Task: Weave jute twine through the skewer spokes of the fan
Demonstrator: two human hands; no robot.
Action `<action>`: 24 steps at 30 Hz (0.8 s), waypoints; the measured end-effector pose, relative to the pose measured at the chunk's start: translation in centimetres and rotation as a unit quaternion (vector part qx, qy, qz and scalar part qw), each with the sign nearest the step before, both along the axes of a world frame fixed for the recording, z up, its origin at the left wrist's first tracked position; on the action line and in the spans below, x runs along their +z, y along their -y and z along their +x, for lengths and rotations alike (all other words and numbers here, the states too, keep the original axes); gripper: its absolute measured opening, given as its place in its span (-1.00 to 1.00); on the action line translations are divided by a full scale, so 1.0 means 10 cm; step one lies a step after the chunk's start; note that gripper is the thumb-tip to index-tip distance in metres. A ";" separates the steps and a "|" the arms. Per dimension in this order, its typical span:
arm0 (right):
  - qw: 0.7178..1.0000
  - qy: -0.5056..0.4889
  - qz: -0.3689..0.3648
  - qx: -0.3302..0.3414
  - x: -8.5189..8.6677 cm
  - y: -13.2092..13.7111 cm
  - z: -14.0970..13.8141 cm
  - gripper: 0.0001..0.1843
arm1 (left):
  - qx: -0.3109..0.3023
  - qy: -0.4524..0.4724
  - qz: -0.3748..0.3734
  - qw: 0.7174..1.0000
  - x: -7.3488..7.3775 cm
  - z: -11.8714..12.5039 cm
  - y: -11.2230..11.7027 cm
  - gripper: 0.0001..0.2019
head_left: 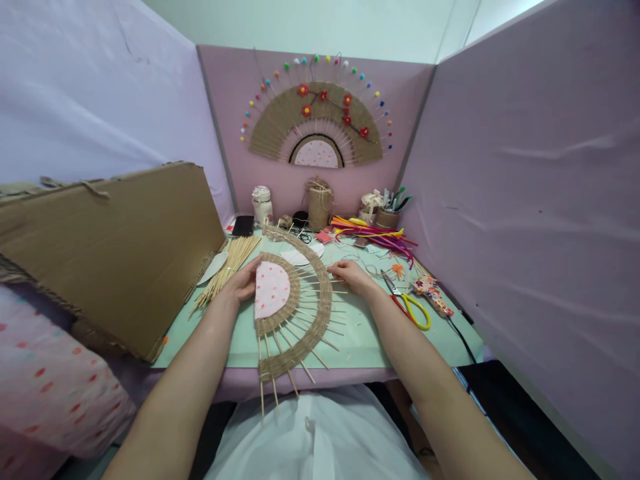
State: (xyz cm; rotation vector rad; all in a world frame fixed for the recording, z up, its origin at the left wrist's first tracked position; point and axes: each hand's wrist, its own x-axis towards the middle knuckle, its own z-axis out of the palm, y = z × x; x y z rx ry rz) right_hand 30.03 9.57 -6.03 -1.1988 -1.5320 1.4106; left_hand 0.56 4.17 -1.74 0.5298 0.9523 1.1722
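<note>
A half-round woven fan point(324, 300) of thin sticks and brown twine lies turned sideways over the table, its lower stick ends past the front edge. Pink dotted cloth point(273, 289) covers its inner half circle. My left hand point(245, 280) grips the fan's straight side, thumb and fingers partly hidden behind the cloth. At the outer woven band, my right hand point(350, 275) has its fingers pinched together by a stick end. What lies between those fingertips is too small to make out.
Scissors point(414, 308) and a patterned glue gun point(433, 295) with a cord lie at right. Loose sticks point(227, 270) and a cardboard sheet point(115, 247) are at left. Pipe cleaners point(373, 230), a twine roll point(319, 205) and a jar point(262, 205) stand behind. A finished fan point(270, 127) hangs on the back panel.
</note>
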 end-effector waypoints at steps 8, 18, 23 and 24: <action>1.000 -0.001 -0.023 -0.016 -0.05 -0.03 0.01 -0.65 | -0.028 -0.060 -0.045 0.997 -0.09 0.01 -0.04 -0.72; 0.998 -0.025 -0.037 -0.034 -0.01 0.00 0.00 -0.67 | -0.080 -0.033 -0.010 0.996 -0.11 -0.01 0.02 -0.75; 0.996 -0.065 -0.048 -0.032 0.02 0.01 -0.02 -0.67 | -0.082 -0.049 -0.013 0.995 -0.09 0.00 0.02 -0.76; 0.995 -0.080 -0.047 -0.027 0.04 0.02 -0.02 -0.66 | -0.077 -0.047 -0.012 0.996 -0.09 0.00 0.02 -0.76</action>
